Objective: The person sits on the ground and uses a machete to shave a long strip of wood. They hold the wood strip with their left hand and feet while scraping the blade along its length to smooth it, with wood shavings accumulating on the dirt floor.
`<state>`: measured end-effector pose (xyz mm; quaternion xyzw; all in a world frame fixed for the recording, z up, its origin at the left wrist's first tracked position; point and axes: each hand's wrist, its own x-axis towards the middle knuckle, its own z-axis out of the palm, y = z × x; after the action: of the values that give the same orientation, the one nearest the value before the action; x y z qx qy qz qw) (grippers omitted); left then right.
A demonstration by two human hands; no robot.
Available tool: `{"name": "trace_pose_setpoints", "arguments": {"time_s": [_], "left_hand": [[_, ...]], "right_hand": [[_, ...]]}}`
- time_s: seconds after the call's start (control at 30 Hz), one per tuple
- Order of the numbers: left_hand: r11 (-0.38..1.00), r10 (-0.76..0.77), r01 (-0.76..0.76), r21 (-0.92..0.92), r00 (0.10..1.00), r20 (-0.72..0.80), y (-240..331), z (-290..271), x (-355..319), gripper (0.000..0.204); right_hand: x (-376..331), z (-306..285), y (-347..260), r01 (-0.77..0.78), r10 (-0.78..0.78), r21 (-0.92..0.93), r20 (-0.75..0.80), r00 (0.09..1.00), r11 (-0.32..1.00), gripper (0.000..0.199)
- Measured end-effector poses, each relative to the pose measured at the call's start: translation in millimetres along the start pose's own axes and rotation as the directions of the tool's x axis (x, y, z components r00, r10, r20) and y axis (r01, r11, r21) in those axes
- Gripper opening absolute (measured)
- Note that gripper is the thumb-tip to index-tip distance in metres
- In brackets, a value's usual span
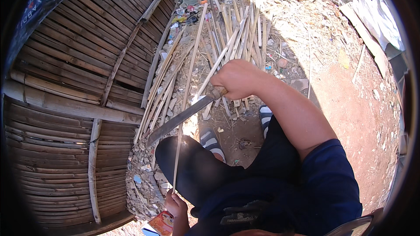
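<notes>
My right hand [238,78] is closed around the wooden handle of a machete [183,119]. Its long dark blade points down and to the left, crossing a thin bamboo strip [190,67]. Whether blade and strip touch, I cannot tell. Near my left knee, my left hand [176,204] pinches the lower end of that strip, which runs up and away over the ground. Beyond my hands lies a loose pile of split bamboo strips [245,30], with more strips [164,89] along the left side.
A bamboo slat wall [65,52] stands close on the left, with a dark printed sheet [37,6] at its top. Rubble and litter [140,183] cover the ground beside it. White cloth [378,19] lies at the far right. My sandalled feet [211,142] are below the machete.
</notes>
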<state>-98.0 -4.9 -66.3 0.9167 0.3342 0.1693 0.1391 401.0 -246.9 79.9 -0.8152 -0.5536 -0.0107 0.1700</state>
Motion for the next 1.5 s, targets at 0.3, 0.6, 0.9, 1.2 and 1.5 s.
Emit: {"name": "trace_pose_setpoints", "arguments": {"time_s": [0.3, 0.6, 0.9, 1.2, 1.5], "left_hand": [[0.999, -0.022, 0.022, -0.043, 1.000, 0.000, 12, 1, 4, 0.060], [0.989, -0.097, 0.104, -0.105, 0.992, 0.076, -9, -2, 1, 0.060], [0.805, -0.025, 0.279, -0.524, 0.898, 0.440, 21, -56, 62, 0.043], [0.783, 0.116, 0.294, -0.548, 0.797, 0.593, 108, -58, 116, 0.045], [0.610, 0.109, 0.483, -0.628, 0.734, 0.671, 134, -54, 115, 0.025]], "right_hand": [[2, 4, 33, -0.261, 0.280, 0.105, -0.272, 0.921, 0.960, 0.019], [5, 16, 23, -0.134, 0.138, 0.037, -0.155, 0.978, 0.990, 0.017], [-25, -40, 30, -0.254, 0.299, 0.177, -0.316, 0.900, 0.951, 0.015], [-13, -18, -1, -0.011, -0.015, -0.077, -0.334, 0.942, 0.997, 0.018], [-15, -24, -2, -0.091, 0.106, 0.059, -0.367, 0.924, 0.994, 0.019]]}}
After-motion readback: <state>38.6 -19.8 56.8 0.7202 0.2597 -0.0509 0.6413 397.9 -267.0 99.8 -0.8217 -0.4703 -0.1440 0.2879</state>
